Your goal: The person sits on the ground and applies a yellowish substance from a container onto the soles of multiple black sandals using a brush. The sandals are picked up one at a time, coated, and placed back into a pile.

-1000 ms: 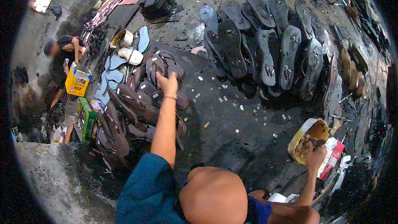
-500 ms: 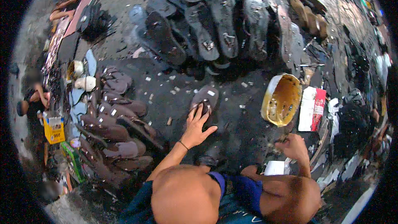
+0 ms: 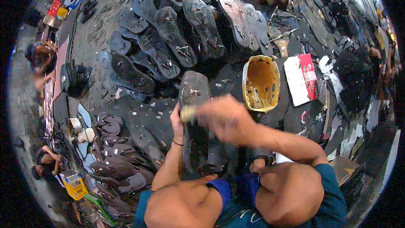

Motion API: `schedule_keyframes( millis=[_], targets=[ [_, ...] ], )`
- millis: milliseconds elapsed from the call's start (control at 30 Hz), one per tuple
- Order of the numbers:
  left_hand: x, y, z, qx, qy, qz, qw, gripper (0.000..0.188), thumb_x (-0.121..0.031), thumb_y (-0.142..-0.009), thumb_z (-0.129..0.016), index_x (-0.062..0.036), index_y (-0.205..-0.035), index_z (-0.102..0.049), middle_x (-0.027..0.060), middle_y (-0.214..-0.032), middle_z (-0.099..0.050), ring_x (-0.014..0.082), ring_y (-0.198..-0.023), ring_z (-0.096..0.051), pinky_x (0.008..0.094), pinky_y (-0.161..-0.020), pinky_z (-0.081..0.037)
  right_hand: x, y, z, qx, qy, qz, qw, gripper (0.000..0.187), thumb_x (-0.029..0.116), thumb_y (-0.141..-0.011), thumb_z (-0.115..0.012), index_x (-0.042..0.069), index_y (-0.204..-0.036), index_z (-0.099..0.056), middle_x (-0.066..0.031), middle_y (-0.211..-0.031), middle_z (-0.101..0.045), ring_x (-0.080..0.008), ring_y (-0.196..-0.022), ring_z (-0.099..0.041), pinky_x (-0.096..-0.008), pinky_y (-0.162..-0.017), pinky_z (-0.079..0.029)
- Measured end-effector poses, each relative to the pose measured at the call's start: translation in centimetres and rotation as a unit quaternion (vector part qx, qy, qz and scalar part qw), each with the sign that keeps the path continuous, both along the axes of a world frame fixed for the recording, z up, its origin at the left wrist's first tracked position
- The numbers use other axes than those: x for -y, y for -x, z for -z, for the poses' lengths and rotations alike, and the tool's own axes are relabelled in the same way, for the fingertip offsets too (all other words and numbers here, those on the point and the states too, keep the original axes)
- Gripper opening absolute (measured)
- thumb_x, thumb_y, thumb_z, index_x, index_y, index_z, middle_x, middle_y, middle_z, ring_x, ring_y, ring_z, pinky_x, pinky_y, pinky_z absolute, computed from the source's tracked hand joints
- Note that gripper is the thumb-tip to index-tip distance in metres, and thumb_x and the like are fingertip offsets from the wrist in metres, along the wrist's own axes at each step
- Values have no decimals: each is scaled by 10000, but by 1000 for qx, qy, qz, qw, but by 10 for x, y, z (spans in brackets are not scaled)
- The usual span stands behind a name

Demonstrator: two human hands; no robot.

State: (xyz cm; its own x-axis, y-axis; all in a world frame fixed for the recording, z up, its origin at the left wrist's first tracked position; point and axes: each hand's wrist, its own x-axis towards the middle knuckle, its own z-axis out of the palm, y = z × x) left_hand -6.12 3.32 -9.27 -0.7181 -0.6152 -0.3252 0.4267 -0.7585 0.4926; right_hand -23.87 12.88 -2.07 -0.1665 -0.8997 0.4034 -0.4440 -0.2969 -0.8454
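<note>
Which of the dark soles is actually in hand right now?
The long dark sole standing upright in front of the person: left hand grips its side, right hand is at it. The others lie spread on the ground.

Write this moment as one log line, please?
left hand: holds dark sandal sole | right hand: blurred, over sole | yellow tub: beside

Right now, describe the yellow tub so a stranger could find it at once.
Start from the big fan of dark sandal soles laid across the black floor at the top of the view. Just below its right end, beside a red and white packet, sits the yellow tub. It is the only open, stained yellow container among flat dark soles, just beyond the right hand.
</note>
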Motion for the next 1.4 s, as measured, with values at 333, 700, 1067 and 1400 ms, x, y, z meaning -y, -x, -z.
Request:
schedule_keyframes(
  millis=[333, 700, 1067, 1400],
  targets=[
    [-12, 3, -6, -25, 9, -32, 999, 600, -410, -1028, -322, -1, -1440, -473, 199, -1424, -542, 336, -1284, -554, 497, -1091, -443, 11, 45, -1, 20, -29, 106, 994, 288, 16, -811, -733, 77, -1091, -710, -93, -977, -734, -272, -953, -698, -391, -868, -499],
    [-22, -1, -28, 12, 3, -6, 1000, 679, -488, -1010, -278, -29, -1489, -425, 191, -1472, -496, 374, -1302, -529, 487, -1101, -434, 38, 78, -1, 127, -91, 118, 981, 187, 47, -907, -681, 5, -1089, -684, -134, -981, -741, -251, -907, -720, -350, -800, -563],
    [-29, -69, 18, 20, -109, -158, 981, 602, -402, -1018, -374, 28, -1425, -480, 221, -1412, -539, 386, -1294, -532, 493, -1102, -427, -34, 57, 22, 43, -135, 147, 979, 181, 191, -844, -782, 76, -979, -748, -69, -1015, -723, -229, -976, -670, -391, -827, -501],
    [-59, -133, 6, 117, -112, 88, 983, 556, -422, -1044, -393, 25, -1330, -558, 171, -1219, -666, 284, -1064, -659, 400, -909, -544, -107, 125, 19, -383, -303, 295, 821, 304, 247, -877, -725, -2, -1046, -683, -213, -904, -700, -389, -815, -667, -483, -714, -512]
  ],
)
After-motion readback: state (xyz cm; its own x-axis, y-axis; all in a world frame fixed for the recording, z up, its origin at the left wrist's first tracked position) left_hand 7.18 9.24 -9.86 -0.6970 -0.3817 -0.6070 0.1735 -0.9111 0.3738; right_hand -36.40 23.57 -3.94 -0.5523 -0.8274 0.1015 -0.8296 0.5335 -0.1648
